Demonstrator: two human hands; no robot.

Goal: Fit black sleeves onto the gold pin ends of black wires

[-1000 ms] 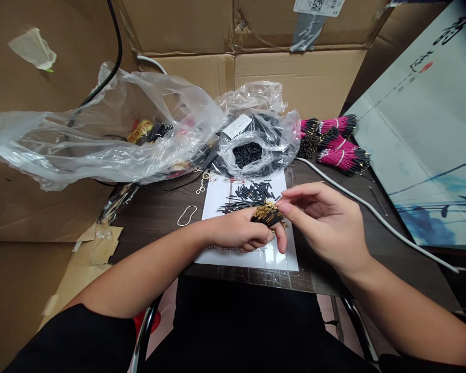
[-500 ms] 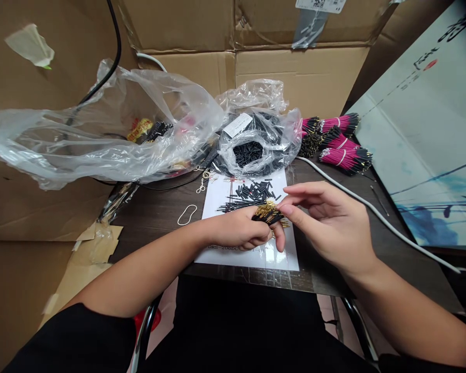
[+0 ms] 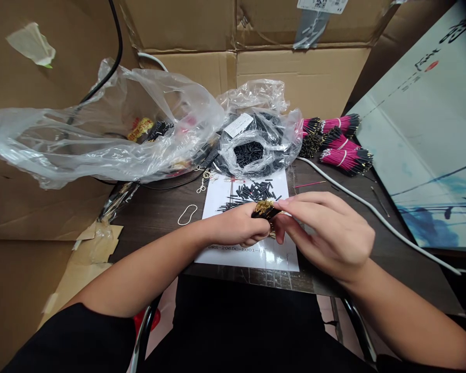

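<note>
Cardboard closes off the back and left of the table I am watching from afar, and a painted panel leans along the right. The front edge runs just beyond the person's lap, near the bottom of the paper. I see room left of the paper, where a rubber band lies, and a strip on the right, up to the white cord. A plastic bag and a bag of black tubes crowd the back, beside pink bundles.

The left hand is closed around a bundle of black, gold-tipped pins above the paper. The right hand has its fingertips at the bundle's right end; I cannot tell whether they pinch a pin.

Compared with half a second ago, the right hand is turned over, showing more of its back, and a thin pink stick shows above it, while the left grip looks much the same
</note>
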